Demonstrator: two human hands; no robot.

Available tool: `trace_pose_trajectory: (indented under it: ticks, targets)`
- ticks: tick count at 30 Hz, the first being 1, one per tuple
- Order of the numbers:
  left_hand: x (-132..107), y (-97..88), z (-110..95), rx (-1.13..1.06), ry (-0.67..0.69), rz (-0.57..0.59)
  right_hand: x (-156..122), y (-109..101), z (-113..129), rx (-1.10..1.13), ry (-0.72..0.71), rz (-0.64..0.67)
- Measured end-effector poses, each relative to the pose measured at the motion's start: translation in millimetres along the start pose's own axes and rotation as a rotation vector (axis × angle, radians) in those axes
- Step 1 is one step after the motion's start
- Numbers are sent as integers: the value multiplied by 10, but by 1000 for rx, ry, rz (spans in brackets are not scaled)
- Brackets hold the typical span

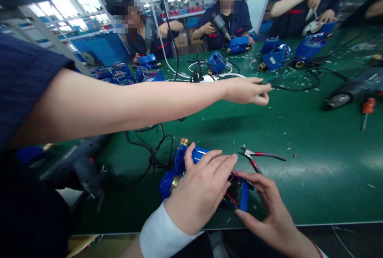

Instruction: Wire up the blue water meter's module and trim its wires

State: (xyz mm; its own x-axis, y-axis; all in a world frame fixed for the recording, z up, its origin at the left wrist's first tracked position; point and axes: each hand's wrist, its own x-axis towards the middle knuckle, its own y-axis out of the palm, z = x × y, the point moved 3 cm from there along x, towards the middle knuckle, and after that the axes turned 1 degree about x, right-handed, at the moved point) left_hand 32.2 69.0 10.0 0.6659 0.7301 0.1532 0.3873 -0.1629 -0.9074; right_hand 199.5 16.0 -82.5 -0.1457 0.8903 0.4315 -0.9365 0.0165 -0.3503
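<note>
A blue water meter (201, 154) with a brass threaded end lies on the green bench before me. Its box is uncovered at the right, where red wires and a dark circuit board (235, 194) show. My left hand (199, 188) is laid across the meter, thumb by the brass end and fingers over the box, hiding much of the body. At the box's right end, my right hand (271, 206) grips the blue rim between thumb and fingers. Red-handled cutting pliers (249, 155) lie just beyond my right hand.
A co-worker's arm (143, 100) reaches across from the left above the bench (329, 170). Heat guns lie at left (80, 166) and right (356, 88), near an orange screwdriver (368, 107). Black cables (154, 154) coil beside the meter. Other people handle blue meters across the bench.
</note>
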Motion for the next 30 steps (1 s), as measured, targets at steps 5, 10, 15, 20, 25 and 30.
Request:
trace_pose_trajectory:
  ticks: [5,10,15,20,25,30]
  targets:
    - [157,101,21,123,-18,185,25,-25,36,-68,-98,31]
    - [46,54,98,80,6,146,53,-13,68,-104,-115,44]
    - [13,18,124,-96,22,111,60,7,77,-44,-91,13]
    - [88,19,87,-64,-49,124,33,3,54,9,-39,-6]
    - [112,75,64,-17,-45,110,38,7,75,47,-39,11]
    - [109,129,5,103,-103,150,64,22,80,52,-35,16]
